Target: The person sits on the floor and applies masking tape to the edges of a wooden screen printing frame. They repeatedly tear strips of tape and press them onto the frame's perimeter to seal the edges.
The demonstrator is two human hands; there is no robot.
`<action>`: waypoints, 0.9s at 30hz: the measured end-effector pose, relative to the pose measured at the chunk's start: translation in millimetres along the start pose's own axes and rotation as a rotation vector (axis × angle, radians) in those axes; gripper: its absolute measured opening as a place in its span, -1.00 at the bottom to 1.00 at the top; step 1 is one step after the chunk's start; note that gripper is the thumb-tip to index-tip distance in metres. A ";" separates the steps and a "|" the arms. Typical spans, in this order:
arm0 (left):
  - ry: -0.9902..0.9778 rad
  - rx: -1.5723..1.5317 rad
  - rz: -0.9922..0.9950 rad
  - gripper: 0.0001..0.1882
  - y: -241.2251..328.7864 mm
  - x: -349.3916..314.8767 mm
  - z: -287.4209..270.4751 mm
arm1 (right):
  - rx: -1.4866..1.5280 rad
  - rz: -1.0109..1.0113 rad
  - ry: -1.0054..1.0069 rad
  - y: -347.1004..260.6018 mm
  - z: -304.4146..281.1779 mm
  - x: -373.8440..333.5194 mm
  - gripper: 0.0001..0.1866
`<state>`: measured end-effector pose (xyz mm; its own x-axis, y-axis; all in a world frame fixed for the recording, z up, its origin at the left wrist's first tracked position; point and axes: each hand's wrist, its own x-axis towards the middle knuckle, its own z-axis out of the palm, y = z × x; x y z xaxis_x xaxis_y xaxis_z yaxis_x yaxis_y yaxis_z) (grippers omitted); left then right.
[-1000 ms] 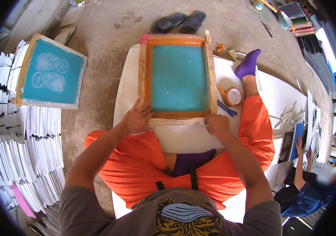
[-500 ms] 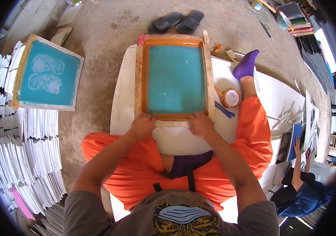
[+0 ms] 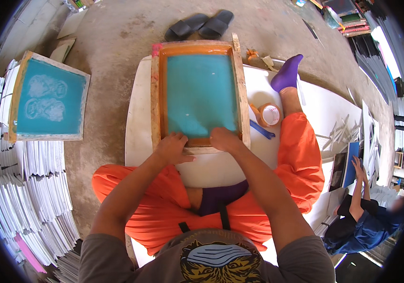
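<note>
A wooden screen-printing frame (image 3: pixel 241 94) with teal mesh (image 3: pixel 201 89) lies in front of me on a white board (image 3: pixel 138 99). Brown tape (image 3: pixel 163 89) lines its inner border. On the near rail, toward the left corner, rests my left hand (image 3: pixel 172 147), open, its fingers over the wood and its thumb stretched toward me. Right of it, my right hand (image 3: pixel 225 139) is closed, knuckles up, at the inner edge of the same rail; whatever its fingers pinch is hidden. A roll of brown tape (image 3: pixel 270 114) and a blue tool (image 3: pixel 262 130) lie beside the frame's right side.
To the left, another teal screen (image 3: pixel 53 96) with two pale shapes leans on stacks of white sheets (image 3: pixel 46 174). Black slippers (image 3: pixel 216 24) sit on the floor beyond. Scrap strips (image 3: pixel 343 132) lie at right, near a co-worker (image 3: pixel 367 226) with hands on a blue panel (image 3: pixel 351 165).
My right hand has moved left and farther over the near rail's inner edge. My left thumb now stretches outward. The whole view has shifted slightly. The co-worker's hands have come closer together.
</note>
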<state>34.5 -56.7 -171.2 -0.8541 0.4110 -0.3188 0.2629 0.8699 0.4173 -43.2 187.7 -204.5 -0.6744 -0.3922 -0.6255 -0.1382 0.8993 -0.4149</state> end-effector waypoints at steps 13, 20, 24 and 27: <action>0.144 0.184 0.325 -0.21 -18.9 10.9 -2.9 | 0.166 -0.117 0.000 6.6 -1.4 0.3 -0.73; 0.116 0.242 0.311 -0.29 -55.5 -17.2 -18.5 | -0.108 0.035 0.048 29.9 -19.0 -9.8 -0.76; 0.104 0.303 0.247 -0.29 -58.6 -32.0 -31.7 | -0.170 0.092 -0.013 -2.6 -38.3 -26.3 -0.73; 0.090 0.343 0.155 -0.31 -51.0 -40.0 -41.7 | -0.134 -0.042 -0.003 -20.5 -24.3 -12.0 -0.73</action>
<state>36.5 -128.9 -144.3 -0.8244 0.5323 -0.1924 0.5137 0.8464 0.1406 -49.9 178.6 -172.4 -0.6636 -0.4304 -0.6118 -0.2617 0.8998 -0.3490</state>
